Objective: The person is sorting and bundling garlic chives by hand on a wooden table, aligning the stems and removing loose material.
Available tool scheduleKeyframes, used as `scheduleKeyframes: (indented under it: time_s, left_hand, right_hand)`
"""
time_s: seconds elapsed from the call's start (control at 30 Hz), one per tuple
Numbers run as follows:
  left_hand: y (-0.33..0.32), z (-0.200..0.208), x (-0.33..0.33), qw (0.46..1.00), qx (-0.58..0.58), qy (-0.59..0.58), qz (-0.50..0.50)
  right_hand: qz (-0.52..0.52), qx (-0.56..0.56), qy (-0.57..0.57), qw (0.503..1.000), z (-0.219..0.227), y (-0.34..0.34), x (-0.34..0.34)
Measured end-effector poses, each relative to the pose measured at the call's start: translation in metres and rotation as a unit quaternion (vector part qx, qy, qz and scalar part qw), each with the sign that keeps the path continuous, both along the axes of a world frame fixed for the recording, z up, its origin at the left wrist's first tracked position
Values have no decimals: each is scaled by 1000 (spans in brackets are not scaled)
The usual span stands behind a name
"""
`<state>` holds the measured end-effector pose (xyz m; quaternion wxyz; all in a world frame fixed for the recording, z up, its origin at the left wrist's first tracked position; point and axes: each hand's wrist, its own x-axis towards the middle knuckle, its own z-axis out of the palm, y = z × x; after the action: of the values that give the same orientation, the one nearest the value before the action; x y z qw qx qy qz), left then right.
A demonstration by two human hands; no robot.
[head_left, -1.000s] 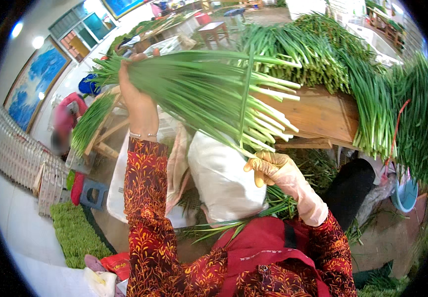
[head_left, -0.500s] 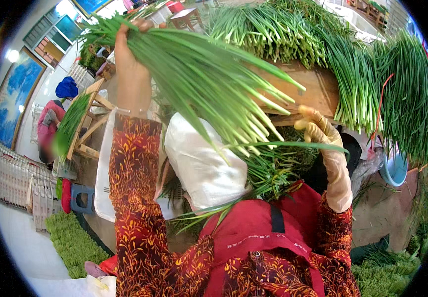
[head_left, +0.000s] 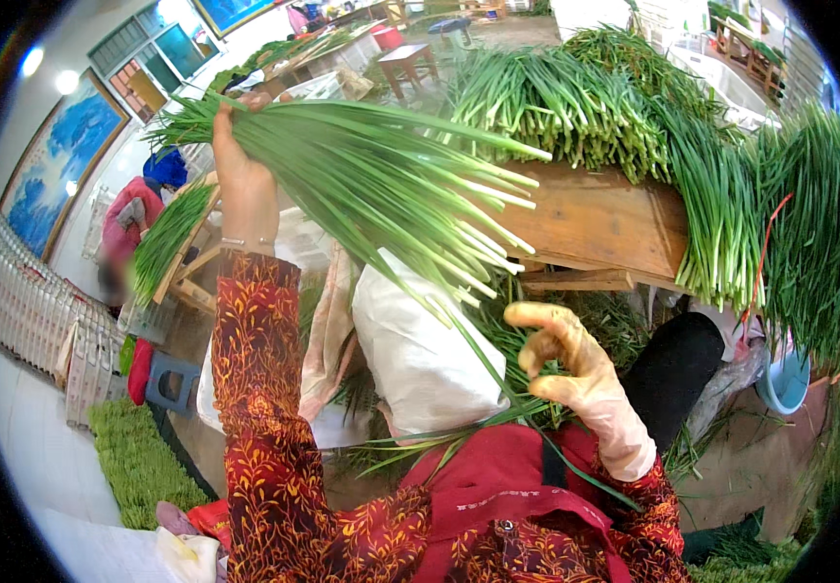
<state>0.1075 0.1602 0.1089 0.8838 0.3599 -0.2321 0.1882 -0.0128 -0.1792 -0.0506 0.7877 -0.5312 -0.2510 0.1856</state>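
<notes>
My left hand (head_left: 242, 170), bare, is raised at the upper left and closed round the leafy end of a bunch of garlic chives (head_left: 371, 160). Their pale stem ends fan out to the right and downward. Below those ends is my right hand (head_left: 580, 374), in a pale, stained glove, its fingers bent but apart and holding nothing. A long loose leaf slants down from the bunch past this hand to my red apron (head_left: 497, 466). Beneath the bunch stands a white sack (head_left: 420, 340), with loose green leaves around it.
A wooden bench (head_left: 604, 209) ahead bears heaped chives (head_left: 556, 102), with more draped over its right side (head_left: 808, 223). At right sits a blue basin (head_left: 784, 379). Left are a blue stool (head_left: 172, 381), laid-out green bundles (head_left: 138, 466) and another person (head_left: 131, 223) beside a wooden rack.
My right hand has moved left and down, its fingers curling toward the thumb. The bunch in my left hand has shifted slightly left. The long leaf now hangs downward instead of reaching right.
</notes>
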Motion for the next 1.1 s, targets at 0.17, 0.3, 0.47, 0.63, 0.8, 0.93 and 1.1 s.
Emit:
scheduleKeyframes:
  time_s: [0.17,0.3,0.47,0.63,0.8,0.93,1.1]
  left_hand:
    - [2,4,-1,980,44,11,191]
    - [54,10,-11,995,34,-50,-80]
    - [61,11,-20,994,5,-19,104]
    - [42,23,-43,962,-4,5,274]
    - [96,29,-55,996,17,-85,36]
    - [67,20,-51,986,5,-28,166]
    - [17,25,-51,980,18,17,200]
  right_hand:
    - [65,-200,34,977,-22,28,9]
    - [199,-143,169,955,-17,40,-2]
    - [194,-220,82,952,-6,32,3]
    - [68,-387,-43,919,-65,17,21]
    - [175,-835,-183,488,-112,-4,72]
    - [-86,-370,-98,920,-50,4,76]
    - [39,-62,4,997,7,45,79]
